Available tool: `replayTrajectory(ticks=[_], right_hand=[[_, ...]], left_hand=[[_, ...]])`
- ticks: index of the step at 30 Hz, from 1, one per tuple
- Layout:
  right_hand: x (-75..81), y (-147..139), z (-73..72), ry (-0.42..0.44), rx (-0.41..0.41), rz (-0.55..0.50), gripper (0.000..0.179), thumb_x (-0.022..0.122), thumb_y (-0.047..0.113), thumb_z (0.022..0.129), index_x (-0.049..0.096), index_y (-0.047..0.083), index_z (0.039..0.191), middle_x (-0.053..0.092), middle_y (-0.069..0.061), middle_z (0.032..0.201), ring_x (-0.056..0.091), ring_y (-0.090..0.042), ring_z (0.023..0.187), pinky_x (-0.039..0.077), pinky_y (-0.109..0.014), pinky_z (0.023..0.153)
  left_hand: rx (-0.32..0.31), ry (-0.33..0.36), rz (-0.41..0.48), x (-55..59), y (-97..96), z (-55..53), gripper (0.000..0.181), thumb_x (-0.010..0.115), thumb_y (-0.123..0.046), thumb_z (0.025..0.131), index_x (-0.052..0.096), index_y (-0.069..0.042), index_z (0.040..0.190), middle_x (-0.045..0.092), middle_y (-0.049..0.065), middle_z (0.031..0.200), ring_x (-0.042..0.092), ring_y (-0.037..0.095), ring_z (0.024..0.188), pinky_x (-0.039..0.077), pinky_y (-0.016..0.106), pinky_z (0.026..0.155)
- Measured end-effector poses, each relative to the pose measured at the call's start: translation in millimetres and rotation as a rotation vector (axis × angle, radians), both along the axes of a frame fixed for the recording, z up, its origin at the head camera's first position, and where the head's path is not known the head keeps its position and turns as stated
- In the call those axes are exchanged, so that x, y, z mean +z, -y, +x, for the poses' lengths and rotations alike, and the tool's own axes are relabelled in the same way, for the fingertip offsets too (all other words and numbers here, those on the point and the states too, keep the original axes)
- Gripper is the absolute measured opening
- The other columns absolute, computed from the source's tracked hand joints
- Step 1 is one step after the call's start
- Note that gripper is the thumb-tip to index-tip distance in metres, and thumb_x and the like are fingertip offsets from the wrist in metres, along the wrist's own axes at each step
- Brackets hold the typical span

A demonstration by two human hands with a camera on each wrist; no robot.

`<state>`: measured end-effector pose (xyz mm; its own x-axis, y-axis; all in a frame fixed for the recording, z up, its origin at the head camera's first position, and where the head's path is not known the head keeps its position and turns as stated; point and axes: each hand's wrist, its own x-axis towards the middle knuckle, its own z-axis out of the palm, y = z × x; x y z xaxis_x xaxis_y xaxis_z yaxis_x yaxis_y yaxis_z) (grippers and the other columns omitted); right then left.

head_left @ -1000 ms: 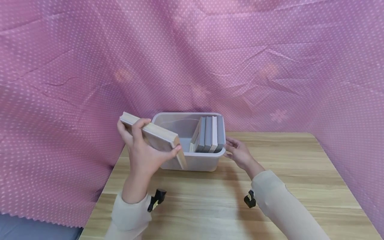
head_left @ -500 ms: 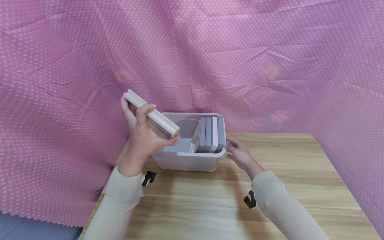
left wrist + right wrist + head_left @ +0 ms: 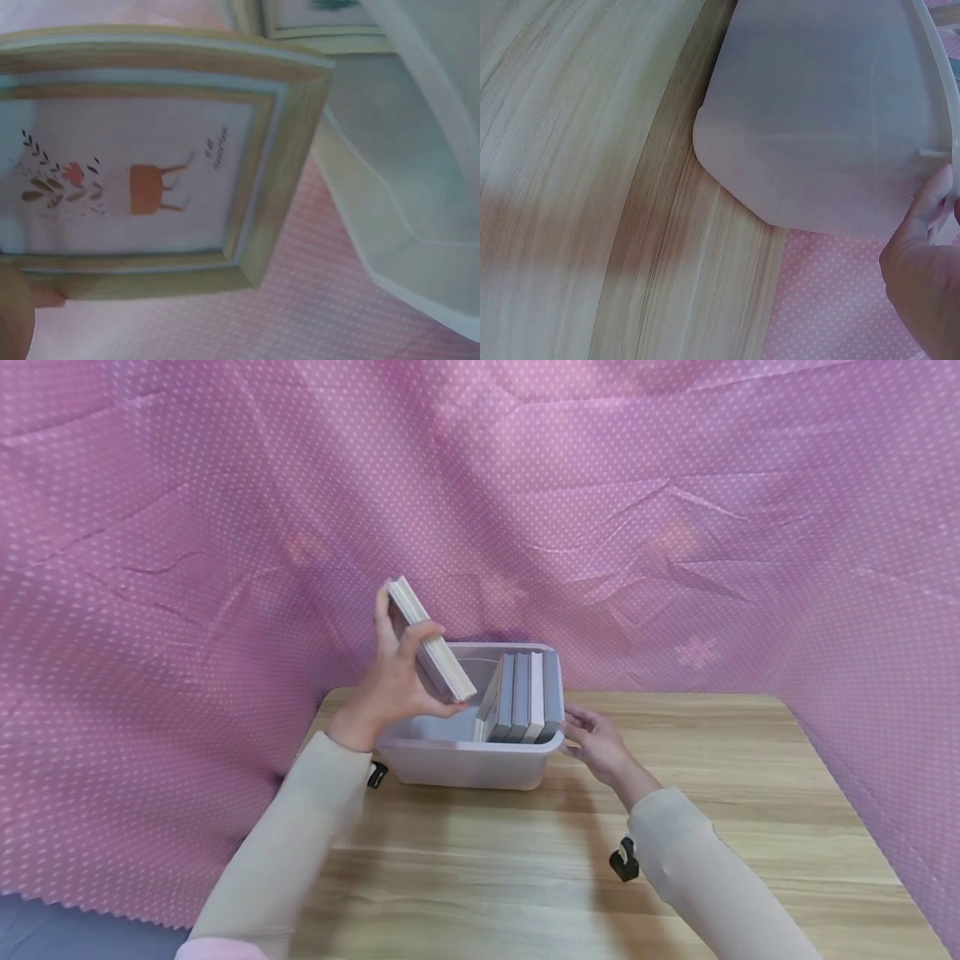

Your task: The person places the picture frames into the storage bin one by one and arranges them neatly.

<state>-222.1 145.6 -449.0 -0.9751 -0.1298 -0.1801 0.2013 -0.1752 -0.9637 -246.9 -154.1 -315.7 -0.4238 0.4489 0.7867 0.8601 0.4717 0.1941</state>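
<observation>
My left hand (image 3: 393, 681) grips a light wooden picture frame (image 3: 448, 668), tilted on edge over the left part of a whitish plastic bin (image 3: 465, 767). In the left wrist view this picture frame (image 3: 289, 157) shows a print of leaves and an orange shape, with part of a finger at its lower edge. Several more picture frames (image 3: 520, 693), grey, white and wood, stand on edge at the bin's right side. My right hand (image 3: 597, 746) rests with its fingertips against the bin's right outer wall, right under the rim, as the right wrist view also shows.
A wood-grain table (image 3: 712, 777) carries the bin near its back edge. Pink dotted cloth (image 3: 637, 527) hangs behind and on both sides. A black wrist mount (image 3: 625, 860) sits at each sleeve cuff.
My left hand has raised the picture frame from near the bin's front rim, then moved it right and turned it steeper over the bin. My right hand and the bin have stayed put.
</observation>
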Motion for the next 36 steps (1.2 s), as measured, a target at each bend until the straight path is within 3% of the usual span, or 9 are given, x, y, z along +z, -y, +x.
replayTrajectory(ticks=[5,9,13,18,21,28,32,36], right_hand=[[-1.3,0.3,0.0,-0.006,-0.004,0.005,0.049,0.05,0.0,0.097,0.034,-0.006,0.142,0.044,-0.018,0.127,0.055,-0.015,0.097,0.052,-0.028,0.084],[-1.8,0.4,0.0,-0.005,-0.005,0.007,0.048,0.049,0.0,0.097,0.035,-0.005,0.142,0.044,-0.017,0.127,0.055,-0.015,0.097,0.052,-0.028,0.084],[-2.0,-0.4,0.1,-0.008,-0.003,0.011,0.048,0.049,0.0,0.097,0.035,-0.005,0.142,0.044,-0.018,0.128,0.055,-0.015,0.098,0.052,-0.028,0.085],[-1.7,-0.6,0.6,-0.007,-0.001,0.009,0.047,0.049,0.001,0.098,0.035,-0.004,0.142,0.044,-0.018,0.128,0.056,-0.015,0.099,0.053,-0.028,0.083],[-2.9,-0.3,-0.1,-0.013,0.002,0.009,0.047,0.05,0.002,0.098,0.035,-0.005,0.142,0.044,-0.018,0.128,0.056,-0.015,0.098,0.053,-0.028,0.083],[-4.5,-0.5,-3.2,-0.014,0.0,0.01,0.048,0.049,0.001,0.097,0.035,-0.004,0.143,0.045,-0.017,0.127,0.055,-0.014,0.097,0.052,-0.027,0.083],[-3.9,-1.2,-4.0,-0.017,0.006,0.004,0.049,0.05,0.001,0.097,0.034,-0.005,0.143,0.044,-0.018,0.128,0.055,-0.014,0.097,0.052,-0.027,0.084],[-2.8,-2.4,-5.1,-0.02,0.013,0.008,0.049,0.049,0.001,0.097,0.034,-0.006,0.143,0.044,-0.019,0.13,0.055,-0.014,0.098,0.052,-0.027,0.084]], left_hand=[[-0.002,0.065,-0.092,-15.5,-0.1,-15.0,0.105,0.096,-0.036,0.037,0.035,-0.021,0.121,-0.011,0.03,0.146,0.01,0.046,0.135,0.042,0.06,0.093],[-0.01,0.13,-0.149,-28.2,-1.3,-24.9,0.102,0.096,-0.035,0.04,0.035,-0.021,0.121,-0.012,0.03,0.147,0.023,0.05,0.129,0.048,0.055,0.087],[0.023,0.199,-0.228,-38.8,-2.6,-30.9,0.099,0.094,-0.034,0.043,0.035,-0.021,0.121,-0.011,0.03,0.147,0.041,0.052,0.115,0.055,0.047,0.074],[0.062,0.308,-0.313,-50.4,-4.8,-37.2,0.096,0.094,-0.034,0.045,0.037,-0.02,0.121,-0.012,0.03,0.148,0.051,0.046,0.102,0.056,0.04,0.064],[0.078,0.337,-0.349,-58.2,-6.0,-42.4,0.094,0.093,-0.035,0.045,0.039,-0.02,0.121,-0.009,0.027,0.148,0.055,0.04,0.092,0.054,0.034,0.055],[0.039,0.428,-0.381,-74.3,-9.3,-57.3,0.093,0.094,-0.027,0.044,0.038,-0.018,0.117,-0.001,0.022,0.145,0.046,0.04,0.113,0.055,0.032,0.071],[0.04,0.476,-0.413,-79.8,-11.6,-62.3,0.091,0.094,-0.027,0.045,0.037,-0.019,0.115,0.004,0.022,0.142,0.046,0.037,0.113,0.054,0.032,0.073],[0.042,0.523,-0.447,-83.1,-16.2,-65.3,0.089,0.092,-0.029,0.048,0.036,-0.02,0.116,0.0,0.025,0.145,0.046,0.04,0.115,0.054,0.034,0.075]])
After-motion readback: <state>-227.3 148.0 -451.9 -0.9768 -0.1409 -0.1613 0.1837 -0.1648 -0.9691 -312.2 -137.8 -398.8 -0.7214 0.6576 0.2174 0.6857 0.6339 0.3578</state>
